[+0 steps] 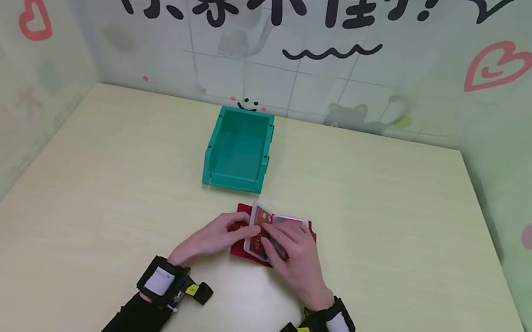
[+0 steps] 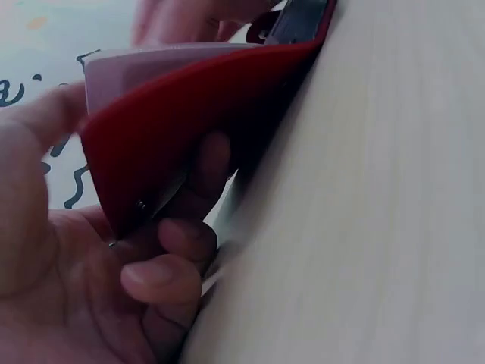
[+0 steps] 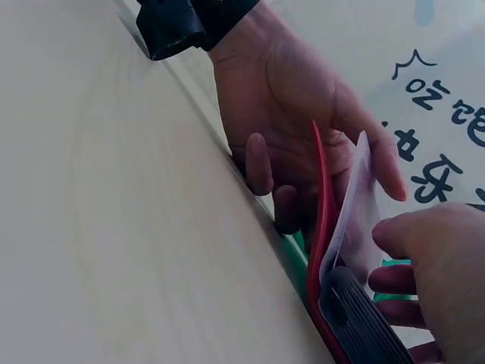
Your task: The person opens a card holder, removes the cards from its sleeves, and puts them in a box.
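Work surface: pale wooden table (image 1: 394, 224), walled on three sides by printed panels with hearts and black lettering.
Item in hand: red card holder (image 1: 241, 247), lying on the table in front of the person, just on the near side of the green bin (image 1: 238, 152) and apart from it.
Item condition: the holder is open; the left cover is lifted off the table, as the left wrist view shows. A clear sleeve (image 1: 259, 235) with a card in it stands up from the fold.
Left hand (image 1: 211, 236): grasping the left cover of the holder, thumb on its upper face and fingers (image 2: 163, 277) curled beneath it.
Right hand (image 1: 295, 254): resting over the right half of the holder, fingertips at the clear sleeve; a dark ridged object (image 3: 364, 322) lies under it against the red cover. Whether the fingers pinch the sleeve or only touch it cannot be told.
Bin: open-topped, standing upright in the middle of the table.
Wrists: black straps with cameras on both.
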The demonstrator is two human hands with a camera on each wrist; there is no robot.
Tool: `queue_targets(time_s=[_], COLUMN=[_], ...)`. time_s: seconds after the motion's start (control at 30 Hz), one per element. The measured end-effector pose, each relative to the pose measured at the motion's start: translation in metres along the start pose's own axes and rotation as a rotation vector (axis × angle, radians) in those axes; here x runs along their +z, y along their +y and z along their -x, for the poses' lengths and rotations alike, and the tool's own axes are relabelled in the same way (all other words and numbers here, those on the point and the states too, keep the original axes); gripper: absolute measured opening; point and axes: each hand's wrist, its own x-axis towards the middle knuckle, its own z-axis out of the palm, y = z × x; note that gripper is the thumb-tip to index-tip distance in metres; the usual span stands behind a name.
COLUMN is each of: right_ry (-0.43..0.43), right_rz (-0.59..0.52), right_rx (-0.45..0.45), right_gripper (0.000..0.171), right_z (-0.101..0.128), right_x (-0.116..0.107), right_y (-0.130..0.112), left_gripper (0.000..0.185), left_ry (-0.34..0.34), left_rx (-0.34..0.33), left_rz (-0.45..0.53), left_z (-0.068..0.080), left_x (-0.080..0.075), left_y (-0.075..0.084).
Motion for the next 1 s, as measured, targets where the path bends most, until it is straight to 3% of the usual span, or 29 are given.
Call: queue_targets(time_s=[0.17, 0.37, 0.57, 0.67, 0.8, 0.9, 1.0], right_ry=[-0.059, -0.071, -0.126, -0.188, -0.271, -0.31, -0.34], right_rz=[0.111, 0.141, 0.207, 0.258, 0.33, 0.361, 0.36], right_rx=[0.125, 0.233, 0.285, 0.322, 0.345, 0.36, 0.388], right_gripper=[0.032, 0.029, 0.031, 0.036, 0.041, 0.041, 0.041], right_z=[0.002, 0.002, -0.002, -0.007, -0.017, -0.025, -0.032], right_x=[0.003, 0.001, -0.003, -0.002, -0.001, -0.001, -0.001], right_y=[-0.003, 0.003, -0.002, -0.01, -0.018, -0.021, -0.023], left_gripper=[0.033, 0.029, 0.026, 0.027, 0.029, 0.03, 0.03], left_ry=[-0.007, 0.109, 0.231, 0.283, 0.366, 0.382, 0.357], left_rx=[0.013, -0.059, -0.121, -0.113, -0.076, -0.082, -0.106], left_rz=[0.014, 0.014, -0.106, -0.176, -0.364, -0.47, -0.475], left_z=[0.0, 0.0, 0.0, 0.002, 0.005, 0.005, 0.004], left_x=[-0.004, -0.007, -0.002, 0.001, 0.003, 0.002, 0.0], left_y=[-0.006, -0.01, -0.001, 0.005, 0.009, 0.007, 0.006])
